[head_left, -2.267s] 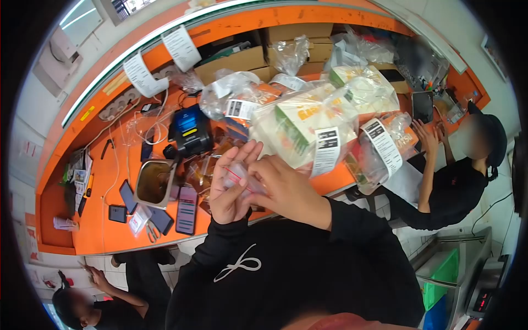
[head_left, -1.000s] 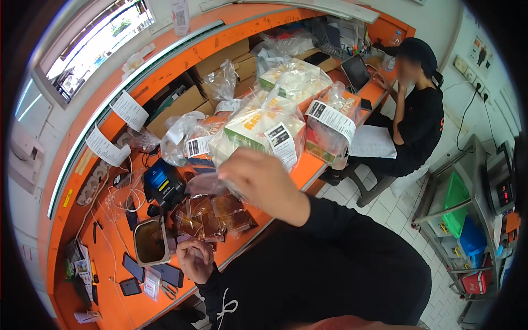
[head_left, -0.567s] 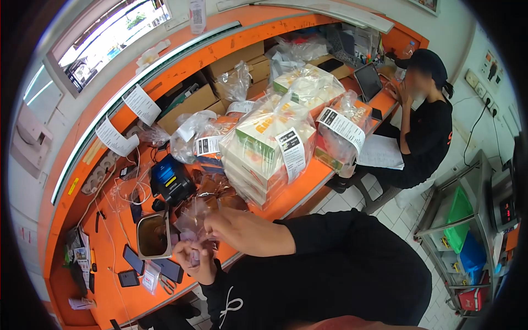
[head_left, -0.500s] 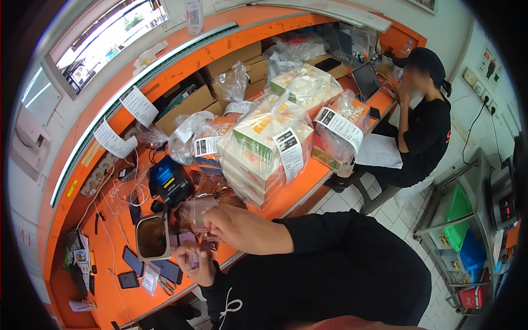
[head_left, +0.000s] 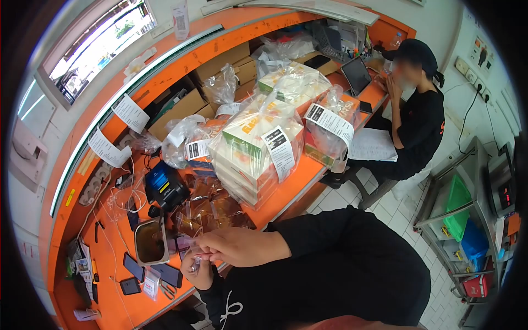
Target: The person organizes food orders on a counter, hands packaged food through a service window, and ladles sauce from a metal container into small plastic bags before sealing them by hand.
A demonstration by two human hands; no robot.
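Close together at the table's front edge, both hands are on a small clear plastic bag (head_left: 188, 243). My left hand (head_left: 198, 270) is closed round its lower part, with the fingers curled. From the right, my right hand (head_left: 234, 246) reaches across and pinches the bag's upper edge. Just beyond the hands lie several flat packets of brown sauce (head_left: 212, 212) on the orange table (head_left: 116, 236). A metal container (head_left: 151, 242) holding brown liquid stands left of them. What else lies inside my left hand is hidden by the fingers.
Bagged boxes (head_left: 253, 148) with receipts stand behind the packets, beside a black printer (head_left: 166, 186). Phones (head_left: 133, 267) and scissors (head_left: 168, 290) lie at the left front. A co-worker (head_left: 419, 118) sits at the right end, near a tablet (head_left: 356, 75).
The view has swung rightward since the oldest frame. My right hand, lately raised before the boxes, has come down beside my left. The clear bag, spread over the packets a moment ago, is now gathered at my hands.
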